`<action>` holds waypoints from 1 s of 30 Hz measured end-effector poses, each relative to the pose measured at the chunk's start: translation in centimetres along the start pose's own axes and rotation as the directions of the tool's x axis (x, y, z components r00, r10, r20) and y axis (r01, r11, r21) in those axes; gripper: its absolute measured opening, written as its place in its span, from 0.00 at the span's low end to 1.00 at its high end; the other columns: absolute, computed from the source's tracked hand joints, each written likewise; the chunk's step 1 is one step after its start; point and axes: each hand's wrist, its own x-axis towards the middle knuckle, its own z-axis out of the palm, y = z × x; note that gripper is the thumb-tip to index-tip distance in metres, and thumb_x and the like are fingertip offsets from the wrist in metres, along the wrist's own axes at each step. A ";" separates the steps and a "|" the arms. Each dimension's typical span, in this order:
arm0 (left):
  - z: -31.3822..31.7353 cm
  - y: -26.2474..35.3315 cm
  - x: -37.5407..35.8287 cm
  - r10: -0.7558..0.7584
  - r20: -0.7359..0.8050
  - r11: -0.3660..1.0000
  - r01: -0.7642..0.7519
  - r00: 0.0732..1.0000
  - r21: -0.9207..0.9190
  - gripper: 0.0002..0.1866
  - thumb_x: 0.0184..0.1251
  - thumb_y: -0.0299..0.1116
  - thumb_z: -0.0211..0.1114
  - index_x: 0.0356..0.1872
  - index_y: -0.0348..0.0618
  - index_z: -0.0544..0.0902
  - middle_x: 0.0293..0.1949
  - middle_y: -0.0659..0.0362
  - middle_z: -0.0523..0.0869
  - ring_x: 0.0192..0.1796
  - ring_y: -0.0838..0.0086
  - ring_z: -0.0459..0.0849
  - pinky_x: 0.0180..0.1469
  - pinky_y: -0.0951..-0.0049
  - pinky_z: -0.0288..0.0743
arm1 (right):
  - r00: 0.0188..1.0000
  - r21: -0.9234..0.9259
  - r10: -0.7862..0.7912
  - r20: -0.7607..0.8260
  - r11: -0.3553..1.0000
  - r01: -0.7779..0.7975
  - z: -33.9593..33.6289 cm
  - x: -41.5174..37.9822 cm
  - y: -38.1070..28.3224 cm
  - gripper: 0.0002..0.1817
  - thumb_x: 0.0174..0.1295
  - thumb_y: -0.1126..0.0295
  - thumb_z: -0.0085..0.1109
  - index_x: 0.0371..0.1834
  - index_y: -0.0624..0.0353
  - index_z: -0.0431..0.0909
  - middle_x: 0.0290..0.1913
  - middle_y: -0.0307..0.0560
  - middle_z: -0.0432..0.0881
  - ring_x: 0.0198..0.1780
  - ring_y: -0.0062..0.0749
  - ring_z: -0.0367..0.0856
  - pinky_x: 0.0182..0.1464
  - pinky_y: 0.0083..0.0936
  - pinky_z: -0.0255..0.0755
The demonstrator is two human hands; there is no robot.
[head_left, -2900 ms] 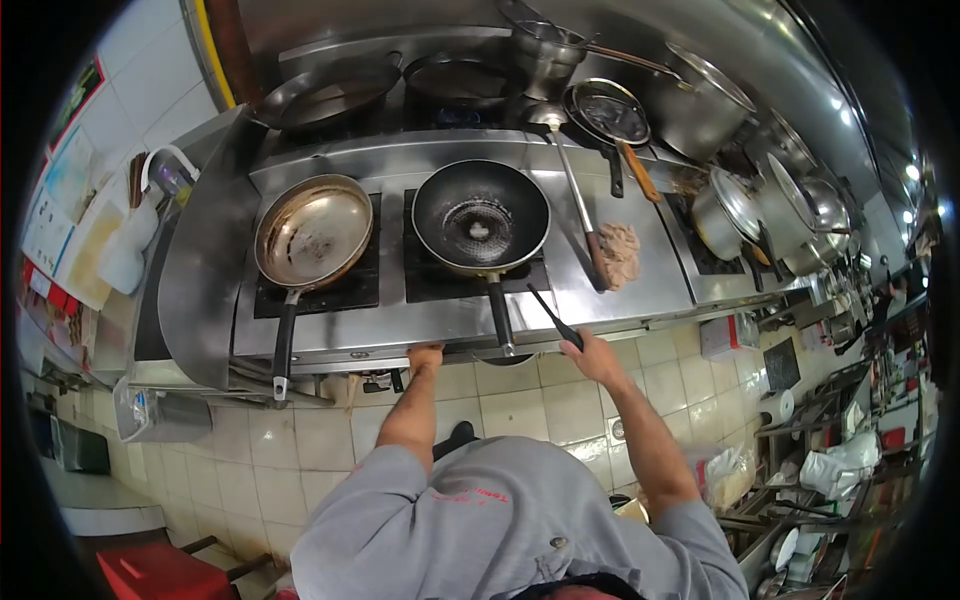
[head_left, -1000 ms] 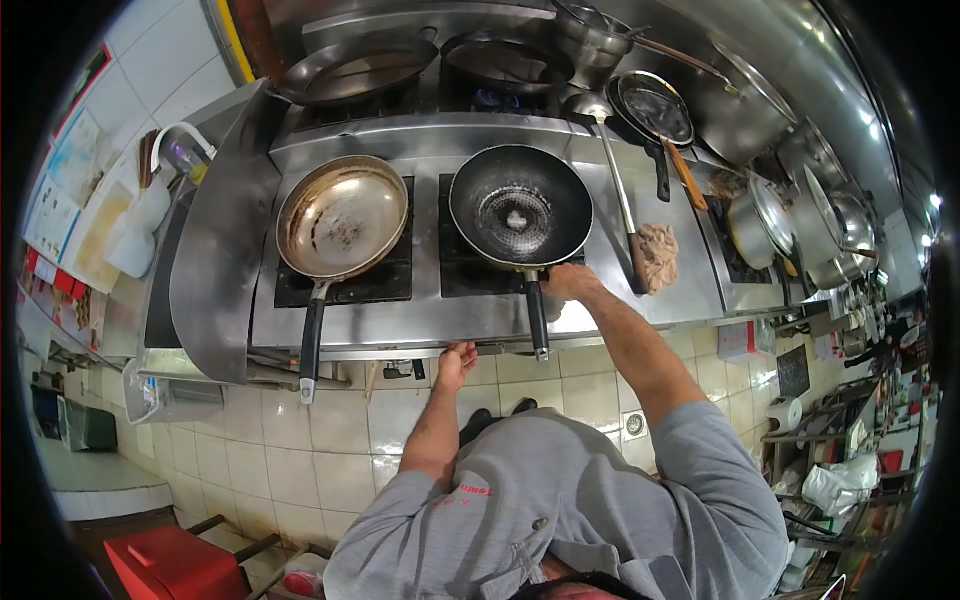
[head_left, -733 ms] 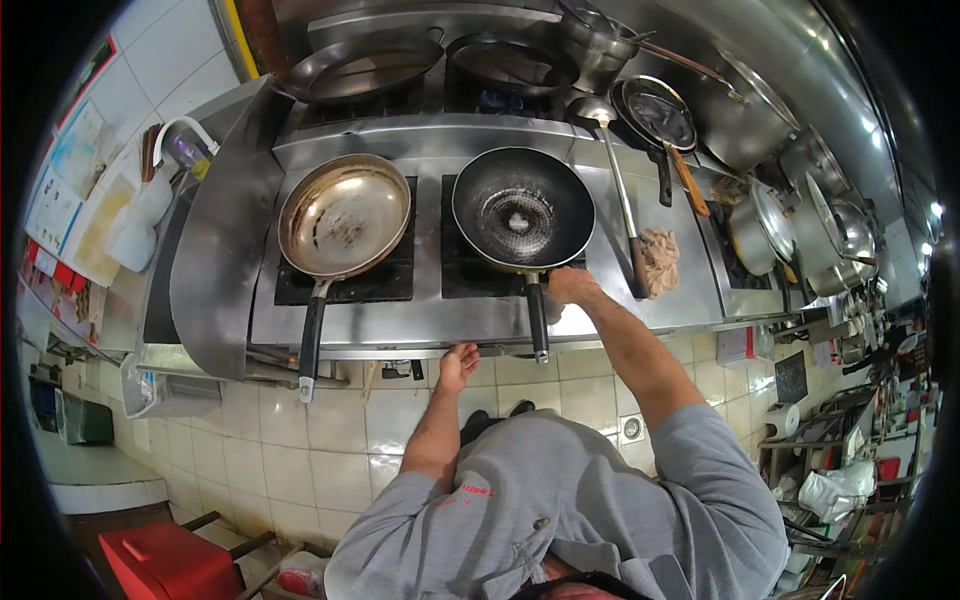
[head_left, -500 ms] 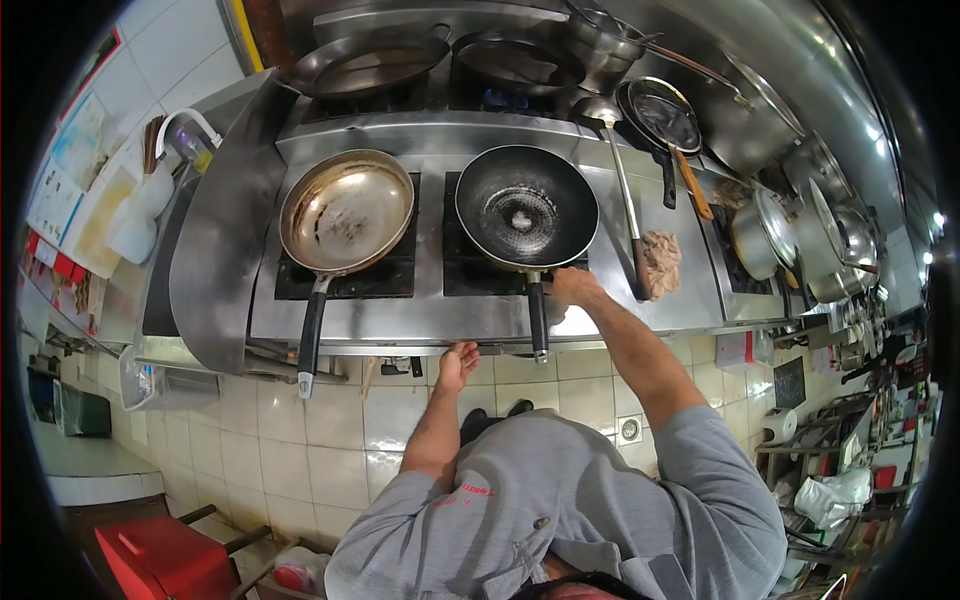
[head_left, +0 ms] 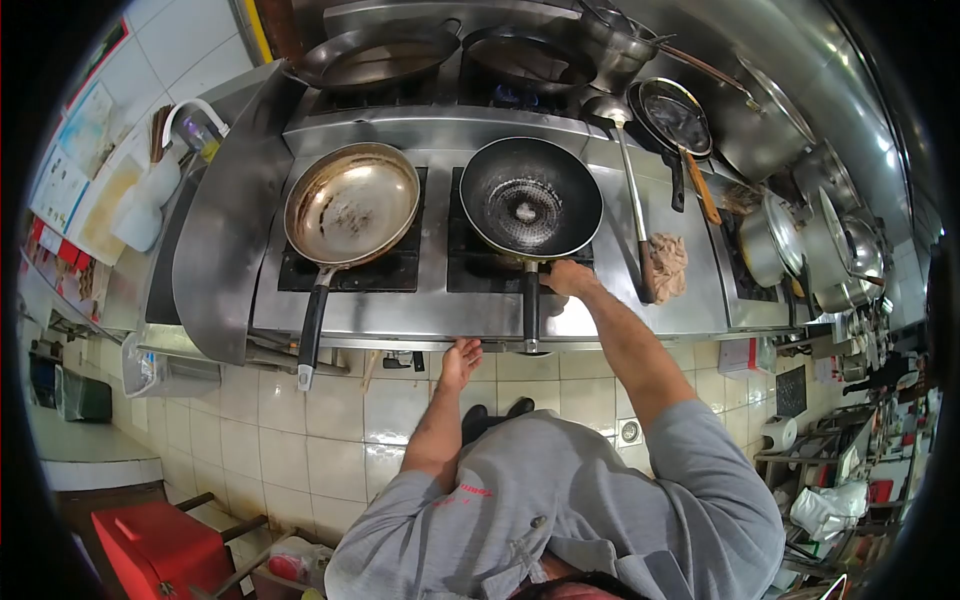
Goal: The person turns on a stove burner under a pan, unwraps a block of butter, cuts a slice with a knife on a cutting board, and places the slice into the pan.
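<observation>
A black non-stick wok pan (head_left: 560,190) sits over the front right burner, its black handle (head_left: 531,305) pointing toward me. My right hand (head_left: 570,279) is just right of that handle's base, low by the burner grate (head_left: 480,275). Its fingers are closed; their tips are partly hidden, and what they hold cannot be made out. At the stove's front edge (head_left: 400,342), my left hand (head_left: 461,362) has its fingers curled against the rim, with anything inside them hidden. To the left, a worn silver frying pan (head_left: 352,205) rests on the other front burner.
Two dark pans (head_left: 380,58) (head_left: 527,62) stand on the back burners, with a blue flame (head_left: 515,98) under the right one. A long-handled ladle (head_left: 631,185) and crumpled cloth (head_left: 667,268) lie right of the wok pan. Several pots (head_left: 765,245) crowd the far right.
The view has shifted slightly. My right hand and the wok pan's handle have moved a little left. My left hand stays at the stove edge.
</observation>
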 end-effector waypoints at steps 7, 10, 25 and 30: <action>-0.4 -0.6 0.6 0.015 0.058 0.999 -0.012 0.998 -0.050 0.16 0.68 0.48 0.51 0.44 0.47 0.78 0.41 0.61 0.83 0.42 0.72 0.79 0.47 0.64 0.72 | 0.996 -0.026 -0.092 -0.003 0.995 0.092 0.1 -2.1 2.0 0.31 0.60 0.43 0.49 0.51 0.62 0.77 0.49 0.60 0.79 0.53 0.51 0.77 0.56 0.41 0.69; -0.1 -0.6 0.7 -0.018 0.060 0.996 0.023 0.998 -0.091 0.19 0.69 0.50 0.49 0.41 0.46 0.78 0.42 0.60 0.83 0.41 0.71 0.79 0.47 0.63 0.72 | 0.996 -0.080 -0.083 -0.016 0.993 0.082 -0.3 -2.2 1.6 0.31 0.61 0.44 0.49 0.51 0.62 0.76 0.48 0.59 0.80 0.53 0.50 0.77 0.55 0.42 0.70; 3.2 -2.3 -2.4 -0.121 0.171 0.992 0.115 0.978 0.046 0.35 0.62 0.66 0.48 0.52 0.43 0.72 0.47 0.54 0.80 0.46 0.67 0.78 0.50 0.62 0.72 | 0.998 0.034 -0.063 -0.031 0.997 0.064 0.4 -2.4 2.9 0.30 0.60 0.42 0.49 0.47 0.62 0.77 0.43 0.57 0.82 0.49 0.50 0.80 0.52 0.39 0.72; 9.2 0.0 -6.8 -0.167 0.508 0.984 0.176 0.845 0.030 0.37 0.65 0.66 0.44 0.57 0.41 0.71 0.49 0.52 0.80 0.47 0.66 0.79 0.51 0.61 0.72 | 0.986 0.380 -0.012 -0.168 0.922 0.076 3.7 -5.8 7.0 0.30 0.60 0.43 0.53 0.41 0.64 0.78 0.29 0.55 0.83 0.37 0.46 0.82 0.40 0.36 0.73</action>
